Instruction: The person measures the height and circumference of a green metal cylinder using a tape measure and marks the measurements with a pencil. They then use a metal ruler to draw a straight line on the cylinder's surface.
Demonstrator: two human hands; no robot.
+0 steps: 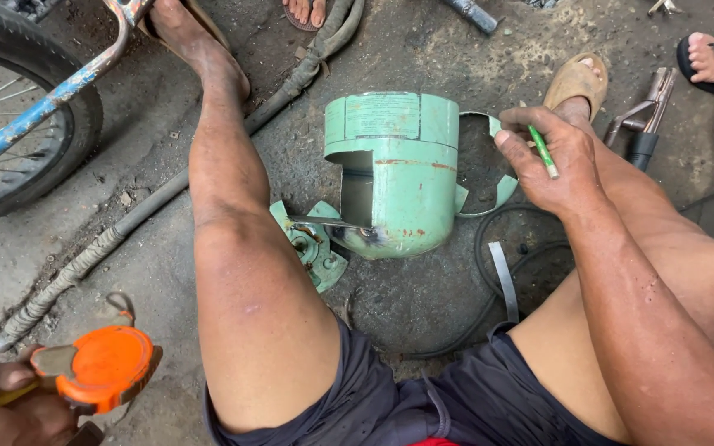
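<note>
Grimy concrete floor: right hand (grip clenched) pinches green pencil beside cut green cylinder.

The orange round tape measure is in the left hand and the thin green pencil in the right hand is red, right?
Not quite. The head view shows the thin pencil in the right hand is green, not red. The orange round tape measure is indeed in the left hand.
</note>
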